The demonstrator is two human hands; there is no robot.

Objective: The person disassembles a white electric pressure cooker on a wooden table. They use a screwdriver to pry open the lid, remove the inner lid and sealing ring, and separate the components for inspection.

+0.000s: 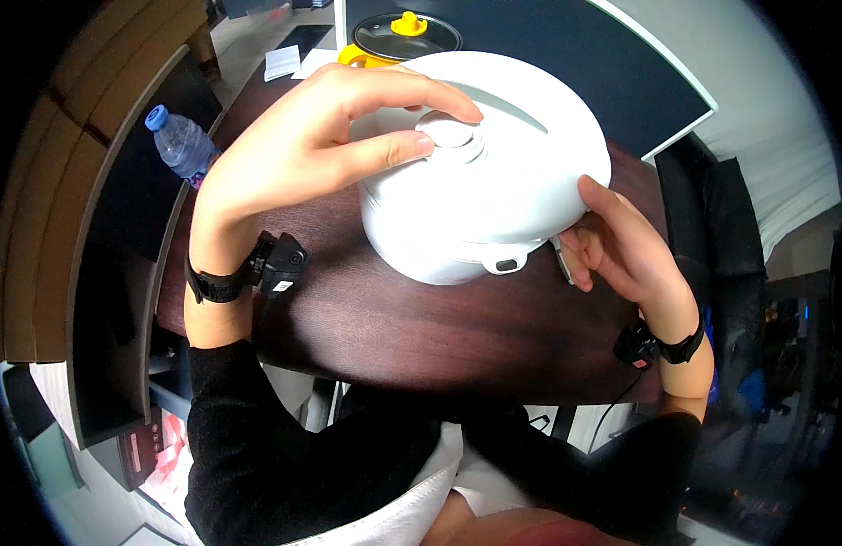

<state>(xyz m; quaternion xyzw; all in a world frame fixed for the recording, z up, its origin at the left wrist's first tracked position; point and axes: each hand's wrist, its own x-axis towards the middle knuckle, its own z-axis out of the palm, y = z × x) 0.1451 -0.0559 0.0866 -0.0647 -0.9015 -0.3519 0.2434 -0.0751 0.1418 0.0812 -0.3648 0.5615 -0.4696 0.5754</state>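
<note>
Centred on the white lidded pot (484,205), a capped bottle (184,146) stands out toward nine o'clock. The left hand (316,136) reaches in from nine, thumb and forefinger pinching the white knob (451,132) on top. A black lid (375,35) lies beyond, toward eleven. The pot sits on the dark tabletop (393,332) between both hands, its looped tab (505,264) near six. At four, the right hand (625,241) has its thumb against the rim; I cannot tell whether its curled fingers grip.

legible text: none | bottle (177,141): coloured label (199,173), unreadable | left wrist device (282,260): white sticker (282,286) | right wrist device (635,343): reddish sticker (639,363)
</note>
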